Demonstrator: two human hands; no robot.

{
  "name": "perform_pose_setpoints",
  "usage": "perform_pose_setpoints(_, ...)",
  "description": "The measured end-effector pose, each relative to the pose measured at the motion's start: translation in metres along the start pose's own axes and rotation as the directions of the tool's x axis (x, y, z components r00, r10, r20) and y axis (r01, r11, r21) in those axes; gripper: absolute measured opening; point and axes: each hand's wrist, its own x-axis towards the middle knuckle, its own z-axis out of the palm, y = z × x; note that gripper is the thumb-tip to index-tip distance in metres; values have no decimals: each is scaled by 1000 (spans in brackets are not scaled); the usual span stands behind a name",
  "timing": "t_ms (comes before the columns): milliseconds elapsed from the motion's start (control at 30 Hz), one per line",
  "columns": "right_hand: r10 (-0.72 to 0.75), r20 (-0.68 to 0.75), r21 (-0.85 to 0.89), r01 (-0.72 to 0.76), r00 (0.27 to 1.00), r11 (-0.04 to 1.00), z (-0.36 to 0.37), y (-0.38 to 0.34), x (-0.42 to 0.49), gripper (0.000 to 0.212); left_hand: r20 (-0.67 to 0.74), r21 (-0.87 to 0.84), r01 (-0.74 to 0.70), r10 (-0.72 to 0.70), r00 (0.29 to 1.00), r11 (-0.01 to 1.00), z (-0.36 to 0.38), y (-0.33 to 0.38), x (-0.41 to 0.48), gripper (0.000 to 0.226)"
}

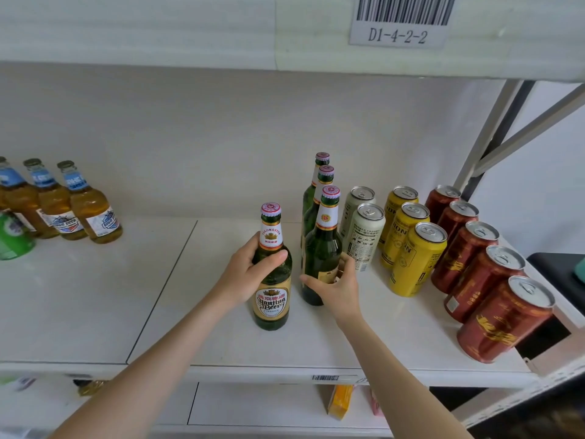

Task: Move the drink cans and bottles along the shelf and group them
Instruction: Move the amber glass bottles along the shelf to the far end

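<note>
My left hand (250, 274) grips a green beer bottle (272, 299) with a gold label, upright on the white shelf (221, 343). Just to its right, my right hand (335, 286) wraps the lower body of the front bottle (323, 248) in a row of three green bottles that runs back toward the wall. Right of that row stand two white cans (364, 236), three yellow cans (414, 258) and several red cans (481, 280), each kind in its own line.
Amber bottles with blue labels (91, 210) and a green can (12, 236) stand at the far left. The shelf's metal upright (484, 147) rises at the right. A barcode tag (399, 20) hangs on the shelf above. Orange packets lie on the shelf below.
</note>
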Motion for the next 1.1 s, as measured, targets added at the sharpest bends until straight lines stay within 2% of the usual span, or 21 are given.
perform_pose_setpoints(133,95,-52,74,-91,994,993,-8,11,-21,87,6,-21,-1,1,1000,1000,2,-2,-5,23)
perform_pose_setpoints(200,137,-105,88,-128,985,988,-11,22,-39,79,10,-31,1,-1,1000,1000,2,-2,-7,19)
perform_pose_setpoints(267,115,-121,90,-105,986,990,-8,29,-57,65,19,-40,10,-9,1000,999,1,-1,-7,19)
perform_pose_setpoints(400,34,6,44,-34,999,998,7,28,-74,51,39,-70,49,-46,998,996,-1,-2,-12,22)
perform_pose_setpoints(533,2,160,-38,4,987,999,20,16,-71,69,-48,-108,80,-86,995,991,-6,-8,-22,44)
perform_pose_setpoints(600,-4,200,-58,16,980,998,24,11,-65,79,-42,-101,139,-144,989,985,-9,-10,-25,51)
perform_pose_setpoints(733,-21,274,-72,42,961,997,35,6,-63,77,-15,-54,238,-239,971,970,-8,-8,-28,43)
perform_pose_setpoints(867,-27,254,1,27,967,1000,44,4,-71,65,-50,-50,270,-273,961,961,-9,-6,-33,54)
perform_pose_setpoints(1100,-41,234,-4,44,971,999,26,18,-90,67,-38,-42,285,-286,957,958,8,-6,-54,61)
